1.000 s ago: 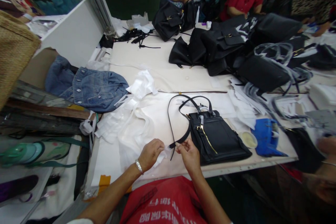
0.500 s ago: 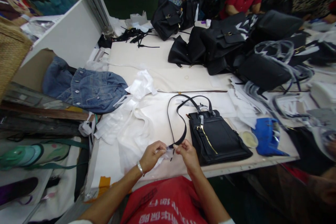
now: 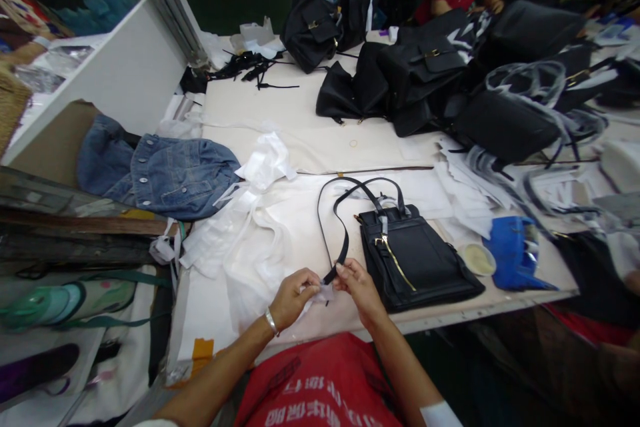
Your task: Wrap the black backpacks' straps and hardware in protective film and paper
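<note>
A black handbag (image 3: 425, 260) with a gold zip lies flat on the work table, its handles pointing away from me. From its top a long thin black strap (image 3: 346, 230) loops to the left and comes back towards me. My left hand (image 3: 296, 297), with a silver bracelet at the wrist, pinches near the strap's end. On the same stretch of strap, my right hand (image 3: 357, 283) is closed with thumb and fingers, just left of the bag. A bit of clear film (image 3: 325, 293) shows between the hands; exactly what the left fingertips grip is too small to make out.
Crumpled white wrapping (image 3: 255, 240) and a denim jacket (image 3: 180, 173) lie to the left. On the right are a round tub (image 3: 477, 259) and a blue container (image 3: 513, 253). Black bags (image 3: 415, 73) are heaped at the back, where co-workers stand. A metal post (image 3: 167, 7) rises at back left.
My right fingers have shifted a little on the strap and spread slightly. Both hands stay at the strap's end. The whole view has moved slightly.
</note>
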`<control>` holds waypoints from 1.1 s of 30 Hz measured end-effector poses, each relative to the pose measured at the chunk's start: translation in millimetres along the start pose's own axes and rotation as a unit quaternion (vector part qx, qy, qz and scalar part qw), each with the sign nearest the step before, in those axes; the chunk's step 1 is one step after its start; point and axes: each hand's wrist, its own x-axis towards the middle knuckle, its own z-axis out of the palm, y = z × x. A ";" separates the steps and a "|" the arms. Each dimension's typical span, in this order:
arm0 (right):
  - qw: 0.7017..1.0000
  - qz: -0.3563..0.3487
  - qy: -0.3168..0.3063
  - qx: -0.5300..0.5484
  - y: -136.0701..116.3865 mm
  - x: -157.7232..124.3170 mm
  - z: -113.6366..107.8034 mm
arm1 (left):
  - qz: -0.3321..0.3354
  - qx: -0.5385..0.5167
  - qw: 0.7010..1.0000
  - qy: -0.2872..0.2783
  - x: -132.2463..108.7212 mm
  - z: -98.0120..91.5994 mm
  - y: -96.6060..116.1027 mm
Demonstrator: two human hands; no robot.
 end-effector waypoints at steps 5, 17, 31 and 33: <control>0.995 -0.059 0.068 0.052 4.6 0.9 0.8 | 0.011 0.000 1.000 0.018 4.3 2.7 5.2; 0.991 -0.066 0.092 0.074 3.8 -0.1 -9.7 | 0.033 0.004 0.999 0.038 26.4 12.3 23.5; 0.988 -0.002 0.068 0.135 2.4 10.4 -20.9 | 0.005 0.010 1.000 0.004 35.1 23.5 16.9; 0.989 -0.010 0.070 0.132 8.1 10.9 -17.2 | 0.007 0.009 1.000 0.010 36.9 24.4 18.2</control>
